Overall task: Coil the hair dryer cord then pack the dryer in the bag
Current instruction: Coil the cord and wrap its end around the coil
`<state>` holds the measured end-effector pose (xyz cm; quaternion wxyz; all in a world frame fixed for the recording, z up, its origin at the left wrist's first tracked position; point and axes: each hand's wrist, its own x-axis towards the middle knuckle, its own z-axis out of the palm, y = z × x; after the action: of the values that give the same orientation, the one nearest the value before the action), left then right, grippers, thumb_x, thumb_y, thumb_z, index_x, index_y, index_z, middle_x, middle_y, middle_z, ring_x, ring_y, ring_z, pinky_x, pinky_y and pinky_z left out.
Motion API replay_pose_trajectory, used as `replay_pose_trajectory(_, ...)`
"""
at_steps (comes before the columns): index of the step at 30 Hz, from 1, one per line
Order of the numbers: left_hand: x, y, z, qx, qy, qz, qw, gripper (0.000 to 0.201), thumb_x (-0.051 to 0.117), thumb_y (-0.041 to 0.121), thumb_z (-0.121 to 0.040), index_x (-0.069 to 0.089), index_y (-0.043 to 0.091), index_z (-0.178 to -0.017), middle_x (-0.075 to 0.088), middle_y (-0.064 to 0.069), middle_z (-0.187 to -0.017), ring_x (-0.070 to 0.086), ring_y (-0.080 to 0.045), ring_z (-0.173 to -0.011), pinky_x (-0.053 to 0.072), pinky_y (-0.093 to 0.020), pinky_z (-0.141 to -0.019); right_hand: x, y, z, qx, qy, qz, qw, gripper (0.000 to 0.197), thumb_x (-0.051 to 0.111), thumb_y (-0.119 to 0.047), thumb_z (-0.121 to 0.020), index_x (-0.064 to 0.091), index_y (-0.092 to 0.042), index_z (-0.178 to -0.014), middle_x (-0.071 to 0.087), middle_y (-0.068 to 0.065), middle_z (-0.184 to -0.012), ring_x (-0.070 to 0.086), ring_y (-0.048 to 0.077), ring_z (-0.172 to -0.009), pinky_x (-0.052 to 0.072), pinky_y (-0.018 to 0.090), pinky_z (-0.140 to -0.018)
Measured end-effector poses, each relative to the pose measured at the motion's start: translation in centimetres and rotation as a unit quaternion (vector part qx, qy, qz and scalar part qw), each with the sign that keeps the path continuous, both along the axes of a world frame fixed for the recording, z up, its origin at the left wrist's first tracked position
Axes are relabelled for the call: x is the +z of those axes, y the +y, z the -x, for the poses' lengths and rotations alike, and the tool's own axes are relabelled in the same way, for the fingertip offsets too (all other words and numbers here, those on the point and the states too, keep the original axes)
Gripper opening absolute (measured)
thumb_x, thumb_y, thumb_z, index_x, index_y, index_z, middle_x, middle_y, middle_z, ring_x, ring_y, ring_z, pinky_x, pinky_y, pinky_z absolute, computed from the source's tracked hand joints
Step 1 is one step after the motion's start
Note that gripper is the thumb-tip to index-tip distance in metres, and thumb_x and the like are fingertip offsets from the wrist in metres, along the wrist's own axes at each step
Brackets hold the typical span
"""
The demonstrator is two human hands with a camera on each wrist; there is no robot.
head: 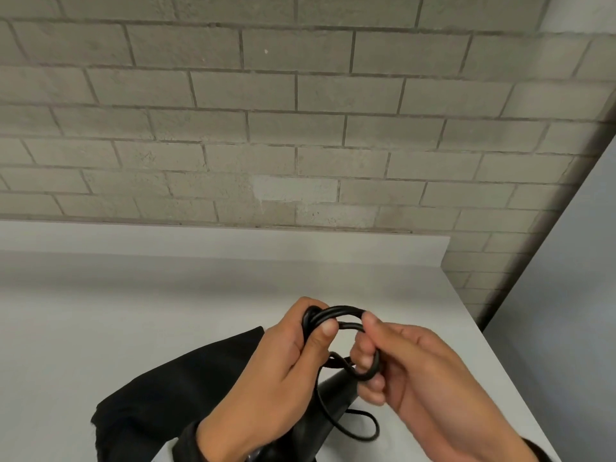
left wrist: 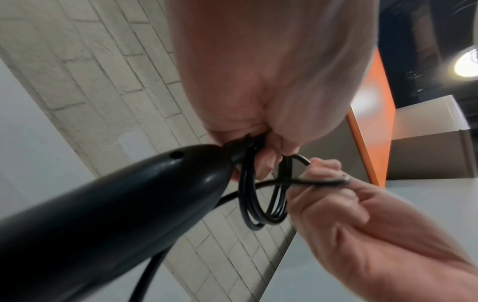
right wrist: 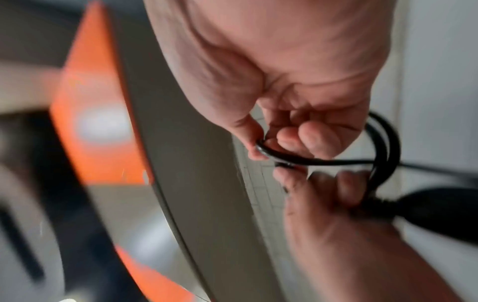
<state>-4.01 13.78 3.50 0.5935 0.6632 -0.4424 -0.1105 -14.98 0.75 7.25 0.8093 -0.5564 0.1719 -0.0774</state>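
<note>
While the left hand (head: 283, 358) gripped the round cord (head: 336, 313) loops, the right hand (head: 416, 368) pinched one glossy strand (black rubber).

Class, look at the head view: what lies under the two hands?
Under the left hand and right hand lie the dryer, loose cord, the black bag and the table. The dryer's head is covered.

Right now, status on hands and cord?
Left hand grips coiled cord. Right hand pinches next loop. Dryer not yet in bag.
</note>
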Motion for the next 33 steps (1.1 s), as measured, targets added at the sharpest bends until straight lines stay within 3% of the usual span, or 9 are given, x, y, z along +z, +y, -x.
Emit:
replay_pose_trajectory(3,0.1,0.1,0.2,-0.013,-0.009,-0.004,1.0,0.02,0.051,0.054,-0.092,0.055,0.036,-0.098,0.043,0.006,-0.063,0.04,-0.012,-0.058,0.039,-0.025,-0.056,-0.3,-0.7,-0.3,0.071,0.005,-0.266,0.961,0.037,0.07,-0.031,-0.087,0.054,-0.012,-0.059,0.043,0.003,-0.057,0.036,0.014,-0.043,0.034,0.025,-0.04)
replay_pose_trajectory(7,0.5,-0.1,0.3,0.01,-0.003,0.01,1.0,0.01,0.057,0.047,-0.09,0.056,0.037,-0.091,0.041,-0.002,-0.058,0.034,-0.01,-0.053,0.038,-0.012,-0.055,-2.0,-0.6,-0.7,0.11,-0.084,-0.342,0.929,0.031,0.076,-0.03,-0.08,0.057,-0.01,-0.064,0.048,0.004,-0.059,0.043,0.014,-0.046,0.04,0.026,-0.044)
replay_pose_trajectory(10,0.1,-0.6,0.0,0.028,-0.018,0.025,0.999,0.023,0.052,0.053,-0.092,0.056,0.03,-0.089,0.054,-0.005,-0.067,0.046,-0.023,-0.057,0.043,-0.034,-0.055,-2.6,0.4,-0.6,0.082,-0.166,-0.204,0.961,0.034,0.09,-0.031,-0.062,0.067,-0.008,-0.075,0.057,0.005,-0.071,0.049,0.015,-0.059,0.04,0.025,-0.054)
replay_pose_trajectory(12,0.0,-0.7,-0.2,0.024,-0.004,0.036,0.999,0.025,0.05,0.05,-0.092,0.056,0.026,-0.088,0.057,0.0,-0.07,0.053,-0.02,-0.063,0.046,-0.034,-0.06,-3.2,1.0,-0.4,0.04,-0.188,-0.015,0.981,0.029,0.089,-0.022,-0.06,0.071,-0.014,-0.081,0.064,0.003,-0.083,0.053,0.017,-0.072,0.044,0.024,-0.063)
replay_pose_trajectory(15,-0.2,-0.8,-0.4,0.016,0.001,0.027,0.999,0.028,0.049,0.051,-0.093,0.056,0.024,-0.091,0.058,0.004,-0.071,0.055,-0.02,-0.066,0.048,-0.042,-0.064,-4.7,1.7,-0.5,-0.068,-0.203,0.257,0.942,0.009,0.073,-0.024,-0.074,0.072,-0.027,-0.082,0.068,-0.001,-0.097,0.062,0.018,-0.095,0.047,0.028,-0.082)
replay_pose_trajectory(17,-0.2,-0.7,-0.6,0.018,-0.001,0.026,1.0,0.028,0.048,0.055,-0.092,0.056,0.028,-0.092,0.059,0.006,-0.072,0.055,-0.018,-0.066,0.048,-0.041,-0.064,-5.3,2.0,-0.8,-0.13,-0.217,0.325,0.911,0.013,0.068,-0.035,-0.081,0.075,-0.029,-0.091,0.07,0.0,-0.104,0.064,0.023,-0.106,0.048,0.027,-0.09)
replay_pose_trajectory(24,0.6,-0.5,-0.3,0.027,-0.021,0.007,0.999,0.016,0.054,0.044,-0.089,0.052,0.044,-0.104,0.062,-0.002,-0.073,0.046,-0.021,-0.051,0.042,-0.03,-0.054,-3.9,0.9,-0.9,-0.153,-0.203,0.107,0.961,0.055,0.08,-0.061,-0.058,0.075,-0.024,-0.097,0.074,0.02,-0.083,0.073,0.032,-0.087,0.059,0.032,-0.074)
replay_pose_trajectory(30,0.4,-0.7,-0.3,0.047,-0.028,0.005,0.998,0.008,0.056,0.044,-0.089,0.053,0.04,-0.096,0.043,-0.005,-0.058,0.031,-0.009,-0.047,0.03,-0.017,-0.049,-1.0,0.4,0.9,-0.107,-0.141,-0.119,0.977,0.065,0.096,-0.043,-0.015,0.074,-0.011,-0.067,0.057,0.011,-0.047,0.058,0.022,-0.033,0.049,0.025,-0.034)
replay_pose_trajectory(33,0.4,-0.5,-0.2,0.04,-0.015,-0.011,0.999,0.014,0.062,0.043,-0.085,0.052,0.043,-0.095,0.033,0.006,-0.05,0.028,-0.01,-0.047,0.033,-0.017,-0.049,-1.0,-0.1,2.0,-0.024,-0.138,-0.212,0.967,0.058,0.099,-0.033,-0.028,0.075,-0.007,-0.074,0.051,0.005,-0.045,0.041,0.011,-0.02,0.036,0.017,-0.025)
